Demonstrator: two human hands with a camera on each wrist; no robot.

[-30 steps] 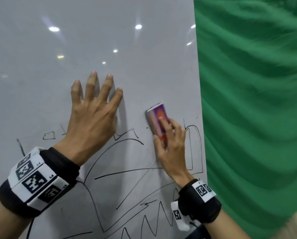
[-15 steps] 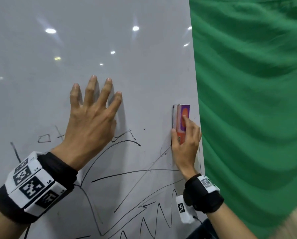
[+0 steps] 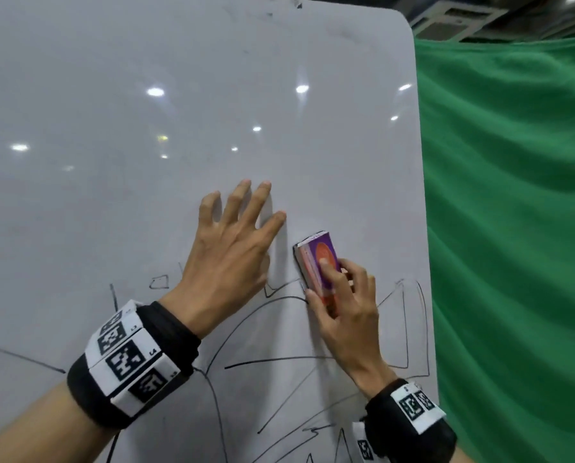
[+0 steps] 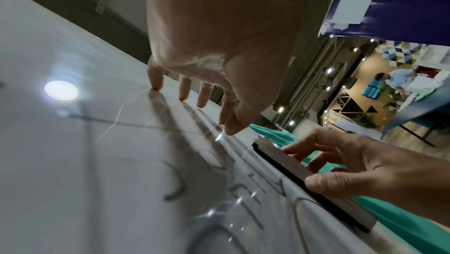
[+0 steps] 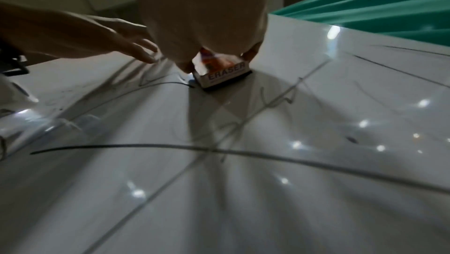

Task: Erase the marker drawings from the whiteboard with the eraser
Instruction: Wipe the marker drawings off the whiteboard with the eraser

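— While the eraser [image 3: 316,266] is gripped by the right hand [image 3: 345,320] & pressed on the whiteboard [image 3: 179,95], which step's underway?
— Wiping, likely; left hand [image 3: 227,259] spread flat, nothing held. Marker drawings [image 3: 279,362] below to be swept next

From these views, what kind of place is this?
Probably an indoor office or studio set up for recording: a whiteboard beside a green backdrop cloth, ceiling spotlights, and a lounge area with a table behind.
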